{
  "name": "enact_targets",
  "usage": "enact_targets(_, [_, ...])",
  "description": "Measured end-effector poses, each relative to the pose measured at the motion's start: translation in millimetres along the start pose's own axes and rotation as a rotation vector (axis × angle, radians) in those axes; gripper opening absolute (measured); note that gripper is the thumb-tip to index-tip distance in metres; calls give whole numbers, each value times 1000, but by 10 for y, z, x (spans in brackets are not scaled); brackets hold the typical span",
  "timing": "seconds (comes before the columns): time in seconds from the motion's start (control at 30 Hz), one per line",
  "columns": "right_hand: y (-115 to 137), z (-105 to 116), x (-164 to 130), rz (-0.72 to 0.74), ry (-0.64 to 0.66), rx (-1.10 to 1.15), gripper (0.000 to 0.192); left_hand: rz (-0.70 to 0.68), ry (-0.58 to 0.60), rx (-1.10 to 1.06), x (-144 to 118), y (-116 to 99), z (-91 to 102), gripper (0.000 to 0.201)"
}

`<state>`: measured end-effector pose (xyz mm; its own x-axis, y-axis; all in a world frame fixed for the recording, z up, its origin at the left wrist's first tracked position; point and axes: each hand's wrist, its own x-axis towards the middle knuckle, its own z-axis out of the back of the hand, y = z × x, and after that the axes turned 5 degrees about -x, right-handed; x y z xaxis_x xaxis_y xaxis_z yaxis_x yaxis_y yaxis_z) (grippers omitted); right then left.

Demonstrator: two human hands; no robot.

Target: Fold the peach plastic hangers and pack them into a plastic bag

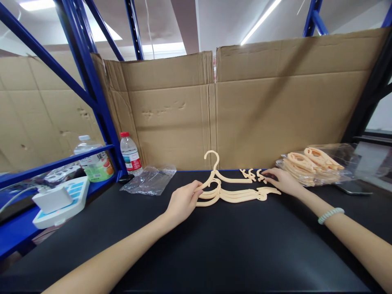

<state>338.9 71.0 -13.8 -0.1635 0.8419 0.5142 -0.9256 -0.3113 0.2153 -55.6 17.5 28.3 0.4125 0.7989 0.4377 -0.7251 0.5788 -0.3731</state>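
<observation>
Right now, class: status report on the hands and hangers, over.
Left hand pinching hanger stack. Right hand on small hooks. Bagged hangers alongside, nothing blocking.

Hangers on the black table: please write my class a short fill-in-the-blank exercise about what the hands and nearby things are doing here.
1. The left hand grips the stacked hangers at their ____ end.
2. The right hand wears a bracelet on its ____.
3. The bottle by the blue post has a ____ cap.
4. Behind the table stands a wall of ____.

Missing words: hook; wrist; red; cardboard
</observation>
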Motion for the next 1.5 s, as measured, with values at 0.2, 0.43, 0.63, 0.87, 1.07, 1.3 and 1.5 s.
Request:
enact_targets(0.2, [22,-58,4,-56,46,51,22,11,-23,-17,-2,-1,0,13])
enact_targets(0.43, [-34,-130,30,-63,2,44,12,4,-41,-32,1,8,6,14])
enact_targets(0.63, [41,-71,36,-28,-1,-15,10,-20,-69,-50,10,5,4,16])
enact_targets(0.87, [46,-63,38,-55,-37,-15,10,-31,-64,-52,2,-40,-13,16])
enact_targets(1.07, [83,-10,23,-120,-187,93,14,-40,-62,-75,-7,-36,-22,17])
enact_targets(1.3, [105,43,-10,-202,-290,300,17,-2,-20,-86,-20,-46,-58,17])
enact_targets(1.5, [311,206,-35,-306,-391,637,28,8,-26,-112,-45,-35,-95,15])
